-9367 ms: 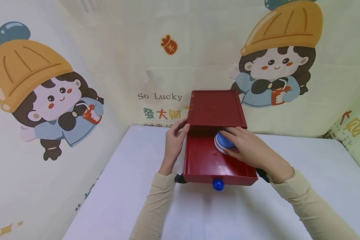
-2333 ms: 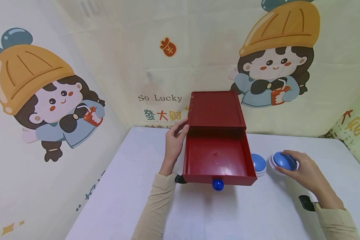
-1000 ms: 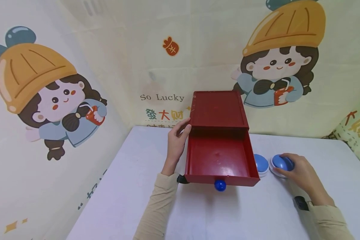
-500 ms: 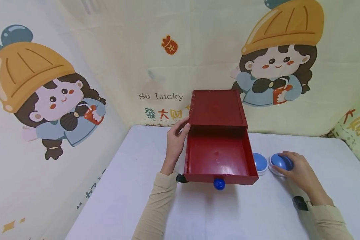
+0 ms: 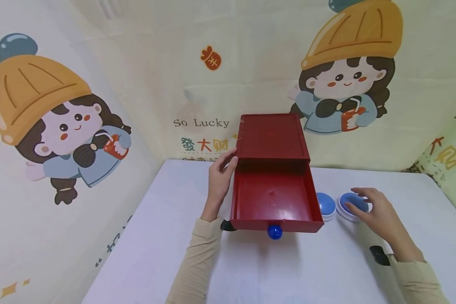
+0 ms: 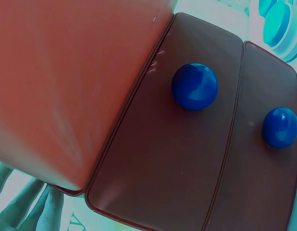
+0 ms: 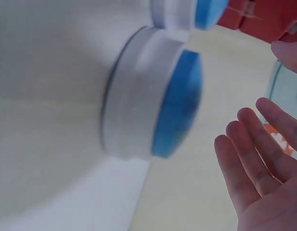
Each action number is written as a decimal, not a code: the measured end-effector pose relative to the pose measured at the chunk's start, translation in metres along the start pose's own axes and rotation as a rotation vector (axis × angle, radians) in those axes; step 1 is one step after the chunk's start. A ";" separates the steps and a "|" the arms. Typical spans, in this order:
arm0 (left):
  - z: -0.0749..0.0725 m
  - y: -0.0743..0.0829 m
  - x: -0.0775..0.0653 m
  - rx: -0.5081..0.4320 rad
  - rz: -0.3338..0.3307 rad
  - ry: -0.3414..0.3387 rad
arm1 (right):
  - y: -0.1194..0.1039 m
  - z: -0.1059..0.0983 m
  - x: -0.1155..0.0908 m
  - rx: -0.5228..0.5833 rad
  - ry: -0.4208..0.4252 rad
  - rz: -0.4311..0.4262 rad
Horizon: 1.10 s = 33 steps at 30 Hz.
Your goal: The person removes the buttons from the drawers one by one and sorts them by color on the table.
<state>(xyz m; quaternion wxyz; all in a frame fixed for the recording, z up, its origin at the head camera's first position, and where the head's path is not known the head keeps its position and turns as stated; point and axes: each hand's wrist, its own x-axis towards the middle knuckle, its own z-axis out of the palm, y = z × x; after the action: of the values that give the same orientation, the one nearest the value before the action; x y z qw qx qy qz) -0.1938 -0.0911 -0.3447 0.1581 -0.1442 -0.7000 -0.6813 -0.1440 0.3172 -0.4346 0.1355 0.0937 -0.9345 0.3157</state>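
One round, blue-topped white plastic button (image 7: pixel 151 96) stands ungripped beside the loose-fingered right hand (image 5: pixel 381 217): release, seemingly, so withdrawal's next! Left hand (image 5: pixel 219 181), fingers relaxed, touches the red plastic cabinet (image 5: pixel 271 137).

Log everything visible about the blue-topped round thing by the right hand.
The blue-topped round thing has a domed blue cap on a wider white base, plastic-looking. It sits upright on the white table, just right of a similar one; whether those two touch is unclear. The right hand is near, not touching.

The table (image 5: pixel 258 274) bears red drawers (image 5: pixel 272 196) and blue-topped discs (image 5: pixel 325 203).
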 end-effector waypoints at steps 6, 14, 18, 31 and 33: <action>-0.002 -0.001 -0.001 -0.007 -0.011 0.003 | -0.014 -0.004 -0.001 0.039 0.015 -0.014; -0.002 -0.002 -0.001 -0.021 -0.002 -0.005 | -0.035 -0.010 -0.006 0.033 0.010 -0.023; -0.001 -0.004 -0.001 -0.040 0.009 0.004 | -0.045 -0.013 -0.009 0.019 0.005 -0.019; 0.001 -0.006 -0.001 -0.056 0.014 0.000 | -0.078 -0.029 -0.017 0.021 0.030 -0.043; 0.002 -0.006 -0.001 -0.061 0.014 0.002 | -0.084 -0.031 -0.018 0.018 0.036 -0.054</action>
<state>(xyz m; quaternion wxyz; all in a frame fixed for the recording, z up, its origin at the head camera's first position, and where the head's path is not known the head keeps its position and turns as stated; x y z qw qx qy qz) -0.1954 -0.0897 -0.3504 0.1593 -0.1531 -0.6777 -0.7013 -0.0985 0.2720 -0.3691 0.1598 0.1143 -0.9262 0.3218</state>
